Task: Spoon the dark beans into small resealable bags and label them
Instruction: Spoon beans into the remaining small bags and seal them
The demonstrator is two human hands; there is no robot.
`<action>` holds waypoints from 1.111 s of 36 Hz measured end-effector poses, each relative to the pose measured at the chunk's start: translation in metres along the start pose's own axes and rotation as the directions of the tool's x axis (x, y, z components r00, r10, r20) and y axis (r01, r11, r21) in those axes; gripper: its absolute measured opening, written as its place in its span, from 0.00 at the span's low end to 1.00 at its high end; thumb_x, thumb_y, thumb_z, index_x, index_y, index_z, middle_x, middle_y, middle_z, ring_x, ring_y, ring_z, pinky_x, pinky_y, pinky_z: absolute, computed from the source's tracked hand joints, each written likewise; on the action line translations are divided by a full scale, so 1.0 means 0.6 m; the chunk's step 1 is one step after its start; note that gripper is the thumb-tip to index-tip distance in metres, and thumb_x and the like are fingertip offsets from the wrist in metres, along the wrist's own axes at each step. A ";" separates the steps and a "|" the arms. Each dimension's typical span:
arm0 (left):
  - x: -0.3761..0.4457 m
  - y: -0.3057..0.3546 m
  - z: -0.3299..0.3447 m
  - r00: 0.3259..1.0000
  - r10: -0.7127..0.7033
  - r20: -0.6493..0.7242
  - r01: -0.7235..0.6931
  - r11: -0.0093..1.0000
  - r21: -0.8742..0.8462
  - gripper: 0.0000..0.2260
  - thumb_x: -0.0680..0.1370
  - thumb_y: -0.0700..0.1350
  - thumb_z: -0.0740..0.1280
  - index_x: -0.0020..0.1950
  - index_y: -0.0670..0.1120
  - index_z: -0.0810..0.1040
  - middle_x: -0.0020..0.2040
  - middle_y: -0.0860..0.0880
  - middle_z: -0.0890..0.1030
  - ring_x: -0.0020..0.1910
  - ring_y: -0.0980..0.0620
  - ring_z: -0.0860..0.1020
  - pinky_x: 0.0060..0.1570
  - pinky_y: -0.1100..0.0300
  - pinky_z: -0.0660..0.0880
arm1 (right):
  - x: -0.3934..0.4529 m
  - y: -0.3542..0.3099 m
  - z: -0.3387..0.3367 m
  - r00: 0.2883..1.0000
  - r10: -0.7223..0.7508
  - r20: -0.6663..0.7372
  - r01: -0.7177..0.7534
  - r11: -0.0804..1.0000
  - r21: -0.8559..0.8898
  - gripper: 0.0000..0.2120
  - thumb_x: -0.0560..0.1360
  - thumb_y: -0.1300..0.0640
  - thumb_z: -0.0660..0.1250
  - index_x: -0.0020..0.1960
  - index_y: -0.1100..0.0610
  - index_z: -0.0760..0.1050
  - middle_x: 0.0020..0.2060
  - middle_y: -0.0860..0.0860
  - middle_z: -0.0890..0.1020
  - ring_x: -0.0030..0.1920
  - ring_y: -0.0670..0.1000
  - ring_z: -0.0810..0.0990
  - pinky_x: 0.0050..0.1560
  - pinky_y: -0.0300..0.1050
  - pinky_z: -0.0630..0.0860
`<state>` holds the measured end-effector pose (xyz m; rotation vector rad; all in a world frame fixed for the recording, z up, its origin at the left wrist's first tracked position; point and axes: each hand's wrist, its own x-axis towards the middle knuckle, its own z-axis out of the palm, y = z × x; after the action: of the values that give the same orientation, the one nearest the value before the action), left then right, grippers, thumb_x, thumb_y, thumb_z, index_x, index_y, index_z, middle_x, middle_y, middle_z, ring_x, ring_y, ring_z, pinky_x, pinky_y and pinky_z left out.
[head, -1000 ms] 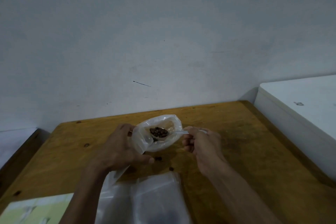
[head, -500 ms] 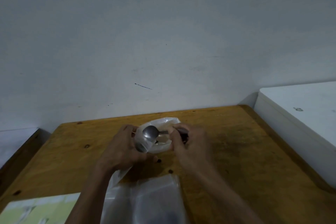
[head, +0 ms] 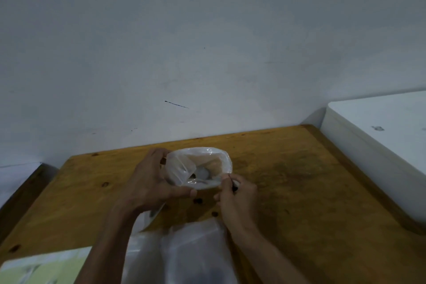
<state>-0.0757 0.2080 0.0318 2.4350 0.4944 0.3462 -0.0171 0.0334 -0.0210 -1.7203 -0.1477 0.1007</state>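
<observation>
While the left hand point(head: 151, 182) grips the open small bag point(head: 200, 163) above the middle of the bench point(head: 299, 180), the right hand point(head: 235, 193) pinches the spoon point(head: 204, 172) handle, bowl inside the bag; loose beans point(head: 197, 201) lie beneath.
</observation>
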 end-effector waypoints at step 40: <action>-0.006 -0.041 -0.025 0.991 0.066 0.120 -0.042 0.981 -0.190 0.43 0.50 0.64 0.82 0.62 0.57 0.74 0.61 0.56 0.76 0.62 0.52 0.75 0.60 0.52 0.76 | 0.026 -0.024 0.001 0.891 0.414 0.184 -0.452 0.783 0.428 0.05 0.79 0.62 0.67 0.46 0.54 0.77 0.32 0.52 0.81 0.29 0.46 0.79 0.33 0.40 0.78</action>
<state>-0.0912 0.2327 0.0276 2.2733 0.3256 0.2476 -0.0023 0.0383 -0.0065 -1.2407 0.2099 0.5109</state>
